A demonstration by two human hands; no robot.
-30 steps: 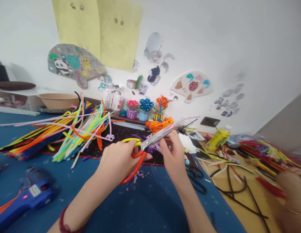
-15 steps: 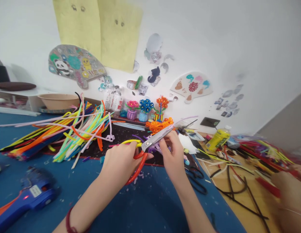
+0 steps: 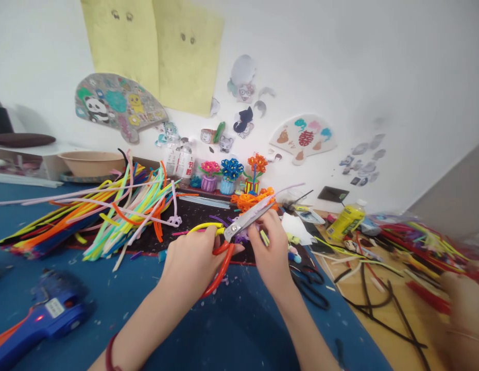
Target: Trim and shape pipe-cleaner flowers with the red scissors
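Note:
My left hand point(image 3: 191, 260) is closed through the red and yellow handles of a pair of scissors point(image 3: 239, 226), whose metal blades point up and right. My right hand point(image 3: 269, 247) is pinched on a small purple pipe-cleaner piece point(image 3: 242, 237) right at the blades. A thin lilac pipe cleaner point(image 3: 288, 189) runs up and right from my right fingers. Both hands hover over a black mat point(image 3: 201, 214) on the blue table point(image 3: 232, 330).
A big heap of coloured pipe cleaners point(image 3: 100, 211) lies at the left, a blue glue gun point(image 3: 46, 314) at the near left. Black scissors point(image 3: 311, 286) lie right of my wrist. Small pipe-cleaner flower pots point(image 3: 232, 175) stand by the wall. Another person's hand point(image 3: 461, 304) is at the far right.
My hands and the scissors have shifted slightly left and down; the grip stays the same. The other person's hand at the right has moved a little.

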